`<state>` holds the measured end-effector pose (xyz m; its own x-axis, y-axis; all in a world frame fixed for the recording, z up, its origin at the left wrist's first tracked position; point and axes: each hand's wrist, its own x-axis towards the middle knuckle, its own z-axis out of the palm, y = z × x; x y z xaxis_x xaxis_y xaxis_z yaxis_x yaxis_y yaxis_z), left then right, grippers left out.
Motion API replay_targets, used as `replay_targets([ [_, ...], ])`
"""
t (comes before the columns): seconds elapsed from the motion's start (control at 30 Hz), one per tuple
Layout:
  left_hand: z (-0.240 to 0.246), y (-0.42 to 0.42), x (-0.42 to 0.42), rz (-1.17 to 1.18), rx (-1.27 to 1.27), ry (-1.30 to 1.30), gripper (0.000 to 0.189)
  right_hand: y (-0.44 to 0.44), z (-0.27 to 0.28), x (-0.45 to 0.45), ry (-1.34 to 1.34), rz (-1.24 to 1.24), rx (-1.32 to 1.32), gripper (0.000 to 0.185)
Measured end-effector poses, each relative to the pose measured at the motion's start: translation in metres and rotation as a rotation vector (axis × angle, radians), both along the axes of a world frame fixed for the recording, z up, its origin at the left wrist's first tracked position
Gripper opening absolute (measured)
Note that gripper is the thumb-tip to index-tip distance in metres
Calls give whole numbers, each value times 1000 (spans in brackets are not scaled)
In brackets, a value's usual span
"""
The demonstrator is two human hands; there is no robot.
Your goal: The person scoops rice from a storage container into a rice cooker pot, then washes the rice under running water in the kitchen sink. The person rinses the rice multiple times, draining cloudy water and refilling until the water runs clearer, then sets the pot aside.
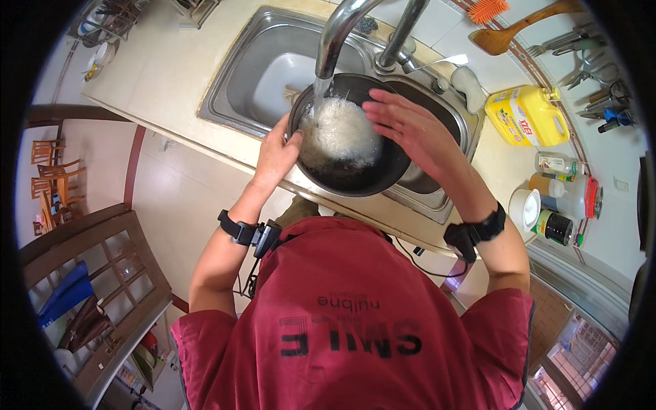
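My left hand (278,154) grips the left rim of a dark round pot (353,187), thumb on the edge. White rice (341,130) lies in the pot under water. A stream from the curved metal faucet (333,46) falls onto the rice's left side. Over the pot's right part is my right hand (405,123), fingers apart and holding nothing; it looks slightly blurred. The pot is held above the divider and front edge of a double steel sink (233,87), hiding part of both basins.
At the right stand a yellow detergent jug (517,115), a white bowl (524,207) and several jars. A wooden spatula (494,41) and other utensils hang on the tiled wall. A dish rack (110,20) stands at the counter's far left.
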<state>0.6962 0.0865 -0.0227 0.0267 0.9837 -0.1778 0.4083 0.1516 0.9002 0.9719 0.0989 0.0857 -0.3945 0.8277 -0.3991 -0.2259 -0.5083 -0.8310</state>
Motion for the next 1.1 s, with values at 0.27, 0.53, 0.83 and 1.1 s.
replay_targets([
  [0.27,-3,4,0,-13,-47,-45,50,62,-112,-44,-558,-22,-46,35],
  [0.53,3,1,3,1,-1,33,50,52,-146,-106,-906,807,857,37],
  [0.83,-14,3,14,186,90,-257,48,36,-100,-65,-892,581,1309,28],
  [1.1,-9,6,16,232,84,-366,50,58,-77,-55,-113,136,125,22],
])
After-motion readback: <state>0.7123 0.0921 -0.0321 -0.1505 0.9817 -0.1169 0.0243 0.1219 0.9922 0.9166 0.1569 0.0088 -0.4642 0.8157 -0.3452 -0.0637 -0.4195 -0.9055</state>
